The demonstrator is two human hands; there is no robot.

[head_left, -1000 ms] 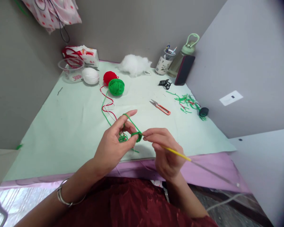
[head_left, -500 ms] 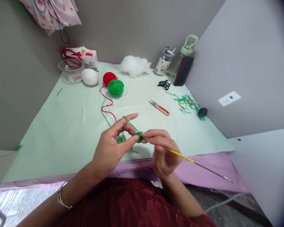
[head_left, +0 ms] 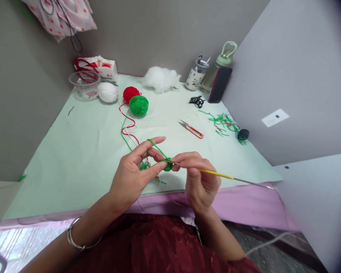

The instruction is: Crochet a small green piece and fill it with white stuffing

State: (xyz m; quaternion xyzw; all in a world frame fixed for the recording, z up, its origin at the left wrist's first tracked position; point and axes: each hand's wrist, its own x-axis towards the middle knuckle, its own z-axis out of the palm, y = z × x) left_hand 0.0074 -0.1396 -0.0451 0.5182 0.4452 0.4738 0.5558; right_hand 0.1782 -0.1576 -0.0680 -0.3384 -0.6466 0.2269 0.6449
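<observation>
Between thumb and fingers my left hand (head_left: 133,170) pinches a small green crochet piece (head_left: 167,165). Green yarn loops over its raised index finger and runs down to the piece. My right hand (head_left: 203,180) is closed around a crochet hook (head_left: 220,174) with a yellow grip; its thin metal tip meets the green stitches, and its other end points right. A tangle of green yarn (head_left: 144,165) hangs behind the left fingers, with red and white strands beside it. The green yarn ball (head_left: 139,105) lies beyond the hands, touching the red yarn ball (head_left: 130,94).
A white yarn ball (head_left: 108,92), clear plastic bowl (head_left: 85,89) and white stuffing (head_left: 161,79) stand at the back. Right of the hands lie thread snips (head_left: 191,129), yarn scraps (head_left: 222,120) and a black claw clip (head_left: 197,101). A bottle (head_left: 211,77) and phone (head_left: 220,85) stand back right.
My right hand has tilted the crochet hook, so its free end has swung upward and the shaft lies flatter. The left hand keeps its pinch with almost no movement.
</observation>
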